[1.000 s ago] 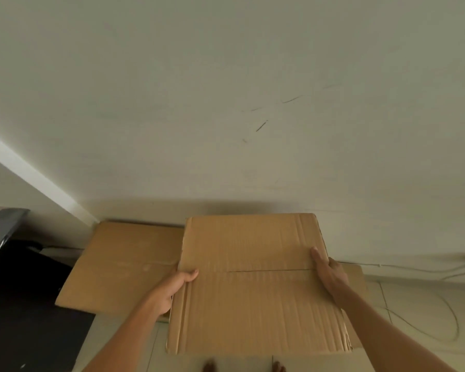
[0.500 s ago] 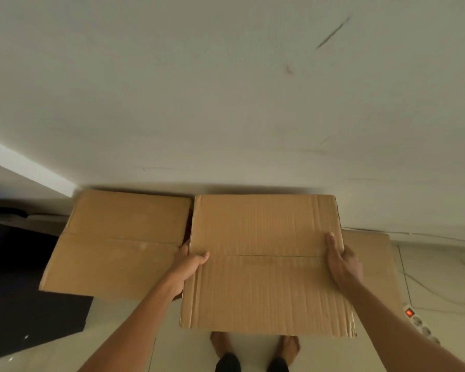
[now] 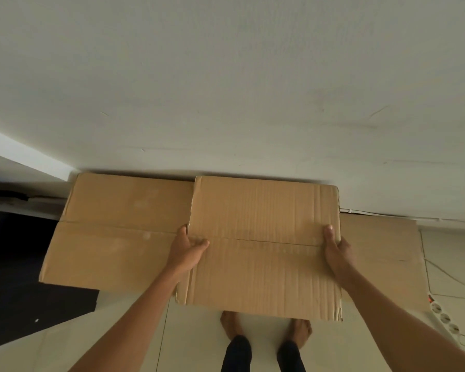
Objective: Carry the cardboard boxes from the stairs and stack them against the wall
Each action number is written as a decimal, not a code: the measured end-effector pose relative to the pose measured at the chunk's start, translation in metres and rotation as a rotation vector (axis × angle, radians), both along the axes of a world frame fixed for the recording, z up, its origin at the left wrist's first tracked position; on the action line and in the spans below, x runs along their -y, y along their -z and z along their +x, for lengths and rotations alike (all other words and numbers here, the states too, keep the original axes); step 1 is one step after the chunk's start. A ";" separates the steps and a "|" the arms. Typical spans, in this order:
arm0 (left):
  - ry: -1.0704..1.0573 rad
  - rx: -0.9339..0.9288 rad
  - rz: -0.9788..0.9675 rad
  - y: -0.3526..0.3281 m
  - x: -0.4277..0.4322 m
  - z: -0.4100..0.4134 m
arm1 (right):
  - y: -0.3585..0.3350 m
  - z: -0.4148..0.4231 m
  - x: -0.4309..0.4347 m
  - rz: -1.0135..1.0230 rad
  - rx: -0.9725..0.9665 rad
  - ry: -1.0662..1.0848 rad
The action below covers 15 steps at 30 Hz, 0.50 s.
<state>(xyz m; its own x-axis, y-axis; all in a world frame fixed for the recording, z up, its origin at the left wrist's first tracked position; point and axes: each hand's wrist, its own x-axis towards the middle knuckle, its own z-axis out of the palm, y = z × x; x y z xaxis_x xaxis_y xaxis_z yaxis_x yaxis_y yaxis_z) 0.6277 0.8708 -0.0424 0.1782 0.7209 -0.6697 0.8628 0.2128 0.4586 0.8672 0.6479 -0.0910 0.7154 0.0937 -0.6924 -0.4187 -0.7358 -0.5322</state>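
Observation:
I hold a closed brown cardboard box [image 3: 263, 237] in front of me, its far edge close to the white wall [image 3: 226, 89]. My left hand [image 3: 185, 251] grips its left side with the thumb on top. My right hand [image 3: 337, 251] grips its right side the same way. A second cardboard box [image 3: 113, 232] stands against the wall just to the left, its top about level with the held one. A lower cardboard box [image 3: 381, 253] shows beneath and to the right of the held box; most of it is hidden.
A black surface [image 3: 24, 277] lies on the floor at the left. A white power strip [image 3: 444, 318] and thin cables [image 3: 451, 275] lie on the light tiled floor at the right. My bare feet [image 3: 266, 331] stand just below the held box.
The held box has moved closer to the wall, drawing level beside the left box. My view has tilted down, showing my feet and the power strip.

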 end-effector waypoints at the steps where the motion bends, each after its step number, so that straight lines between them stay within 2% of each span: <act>1: 0.029 -0.019 0.028 0.003 0.000 0.000 | 0.003 0.003 -0.001 0.025 -0.057 0.015; 4: 0.077 -0.098 0.085 0.009 -0.001 0.000 | 0.006 0.010 -0.001 0.082 -0.181 0.025; 7: 0.142 -0.209 0.106 0.012 0.000 -0.004 | 0.008 0.007 -0.002 0.117 -0.212 -0.002; 11: 0.197 -0.213 0.186 0.012 0.000 -0.007 | 0.011 -0.001 -0.004 0.112 -0.187 0.000; 15: 0.194 -0.207 0.150 0.010 0.000 -0.003 | 0.012 -0.001 0.002 0.130 -0.158 0.018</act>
<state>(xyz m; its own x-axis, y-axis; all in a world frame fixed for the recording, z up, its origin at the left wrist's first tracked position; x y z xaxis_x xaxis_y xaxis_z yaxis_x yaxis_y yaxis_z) 0.6243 0.8703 -0.0529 0.1930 0.7801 -0.5951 0.9589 -0.0215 0.2828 0.8664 0.6461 -0.1027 0.6015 0.1779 -0.7788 -0.5166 -0.6570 -0.5491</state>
